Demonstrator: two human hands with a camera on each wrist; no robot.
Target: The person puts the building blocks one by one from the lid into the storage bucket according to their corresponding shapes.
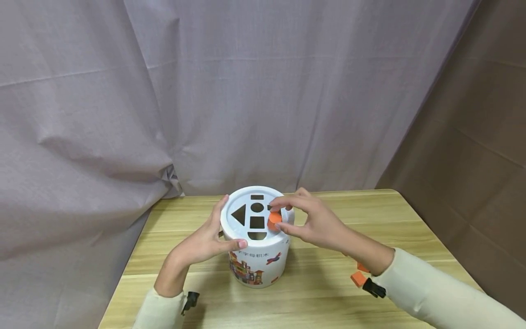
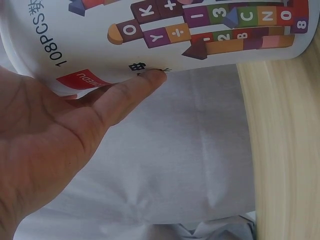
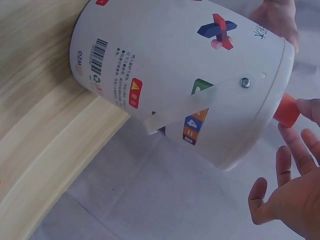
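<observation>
A white round bucket (image 1: 256, 267) with printed toy blocks on its side stands on the wooden table (image 1: 328, 278). Its white lid (image 1: 242, 226) has shape holes: a triangle, a circle, a square, a half-round, a slot. My left hand (image 1: 205, 240) grips the bucket's left side, thumb across the front rim; the left wrist view shows its thumb (image 2: 132, 92) on the printed wall (image 2: 165, 35). My right hand (image 1: 306, 219) pinches an orange block (image 1: 274, 220) at the lid's right edge. The right wrist view shows that orange block (image 3: 286, 110) against the lid rim.
Two small orange pieces (image 1: 359, 276) lie on the table under my right forearm. A grey curtain (image 1: 205, 91) hangs behind the table and a brown one (image 1: 472, 160) at the right. The table's left edge (image 1: 123, 269) is close to my left arm.
</observation>
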